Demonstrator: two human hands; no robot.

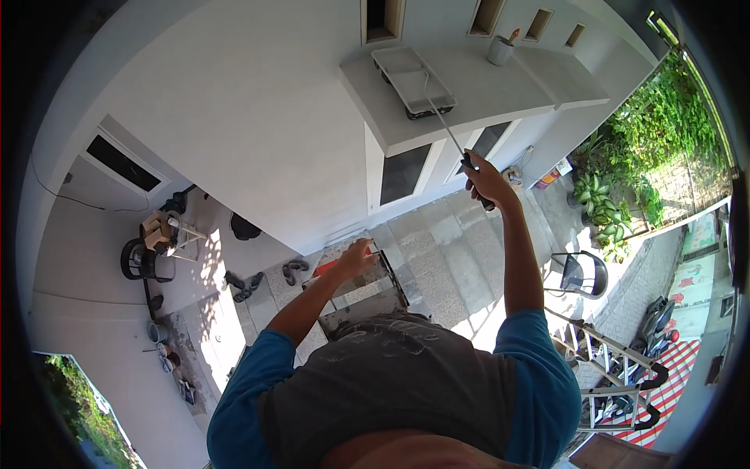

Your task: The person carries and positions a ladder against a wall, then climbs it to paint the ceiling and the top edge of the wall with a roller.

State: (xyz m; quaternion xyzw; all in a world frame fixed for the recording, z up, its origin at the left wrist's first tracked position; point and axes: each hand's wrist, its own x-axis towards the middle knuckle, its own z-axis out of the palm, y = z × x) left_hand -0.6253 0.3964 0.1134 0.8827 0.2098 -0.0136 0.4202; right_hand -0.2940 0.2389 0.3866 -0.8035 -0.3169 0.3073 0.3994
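My right hand (488, 184) is closed around the black handle of a paint roller (448, 129). The roller's long metal rod slants up and left to a paint tray (398, 59), and its end lies inside the tray. That tray, pale with dark stains on its outer edge, sits on a grey ledge (500, 82) jutting from the wall. Below and to the left, my left hand (355, 259) has its fingers stretched out and holds nothing. It overlaps the top of a paint-spotted stepladder (363, 297) with a red patch, just in front of my body.
A grey pot with a brush (501, 50) stands farther along the ledge. Far below are sandals (244, 286), a black chair (580, 275) and tiled paving (445, 250). A metal ladder (617, 375) is at lower right, plants (598, 203) at right. White wall (258, 109) fills the left.
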